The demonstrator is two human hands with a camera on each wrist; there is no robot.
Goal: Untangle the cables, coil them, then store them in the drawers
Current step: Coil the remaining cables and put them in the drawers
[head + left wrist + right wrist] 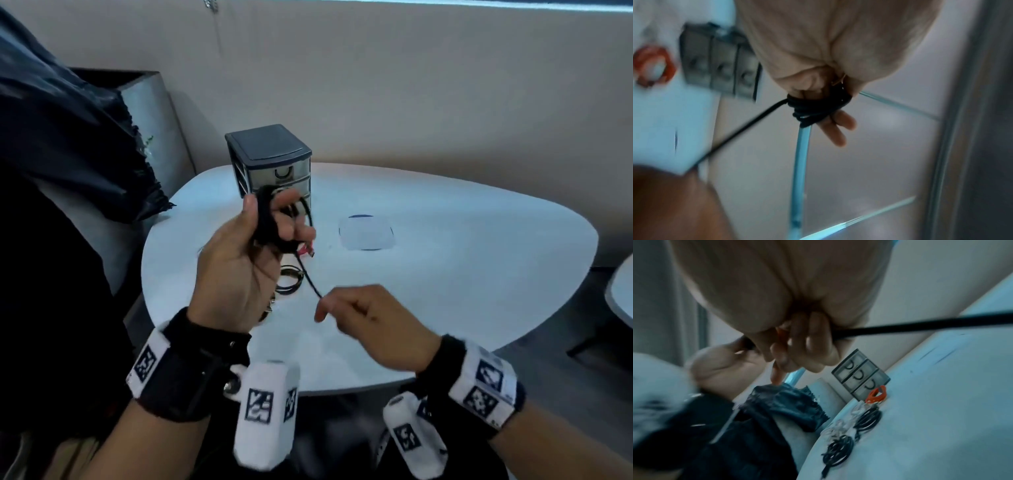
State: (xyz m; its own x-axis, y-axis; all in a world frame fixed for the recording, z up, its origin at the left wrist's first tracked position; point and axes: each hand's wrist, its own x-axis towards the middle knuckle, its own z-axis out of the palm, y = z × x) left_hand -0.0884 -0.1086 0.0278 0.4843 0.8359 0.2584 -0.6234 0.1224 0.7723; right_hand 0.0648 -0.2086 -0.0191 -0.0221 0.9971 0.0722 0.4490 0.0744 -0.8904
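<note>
While L hand (236, 263) grips black cable (310, 279); no legible writing — blurred.

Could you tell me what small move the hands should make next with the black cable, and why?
Probably another wrap: the right hand should carry the free strand it pinches up and around the left hand's fingers. The black cable already sits in several loops there, and a straight length still spans between the two hands, so the coil looks unfinished and not ready for the drawer unit.
</note>
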